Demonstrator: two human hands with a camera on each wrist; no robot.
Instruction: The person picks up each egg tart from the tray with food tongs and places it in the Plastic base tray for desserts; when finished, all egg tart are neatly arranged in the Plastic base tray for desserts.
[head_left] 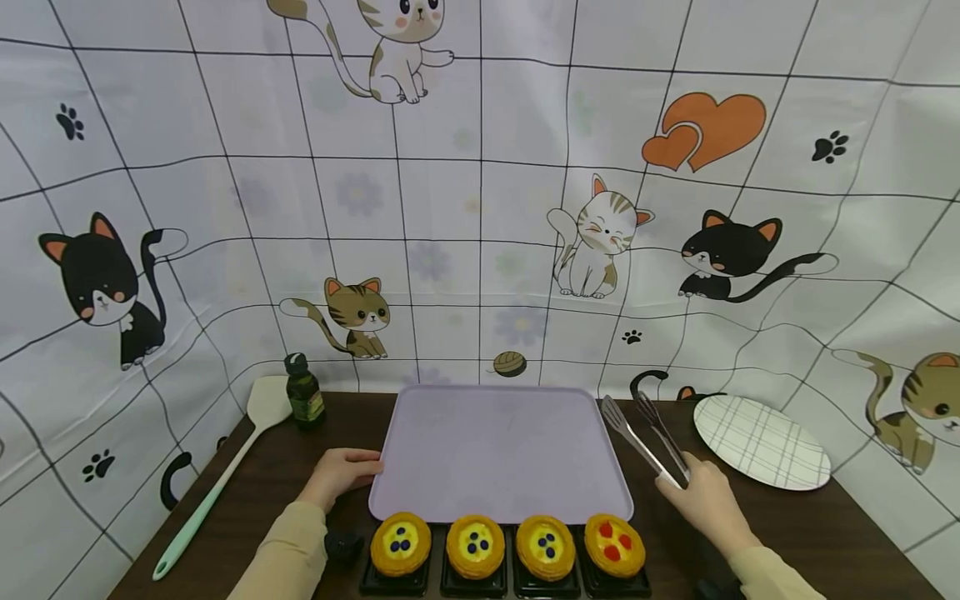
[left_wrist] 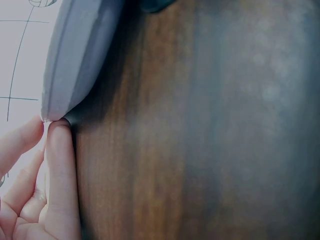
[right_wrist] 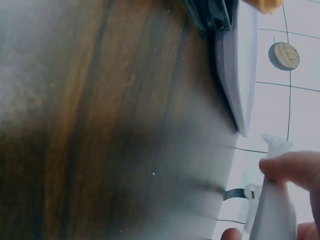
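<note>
My left hand [head_left: 341,477] is at the left edge of a flat lavender tray [head_left: 498,454], pinching its rim. Close up in the left wrist view, the tray rim [left_wrist: 75,60] meets the thumb and a finger [left_wrist: 61,170]. My right hand [head_left: 705,500] holds metal tongs [head_left: 648,437] by the handle end; their tips point away, just right of the tray, with the arms apart. The right wrist view shows a fingertip on the tongs [right_wrist: 275,205]. Along the tray's near side, egg tarts with blue dots [head_left: 476,547] and one with red pieces [head_left: 615,546] sit in black holders [head_left: 472,585].
An oval checked plate [head_left: 761,442] lies at the right. A dark green bottle [head_left: 305,392] stands at the back left beside a spatula with a pale green handle [head_left: 202,508]. A cat-print sheet [head_left: 480,208] hangs behind the dark wooden table [head_left: 847,550].
</note>
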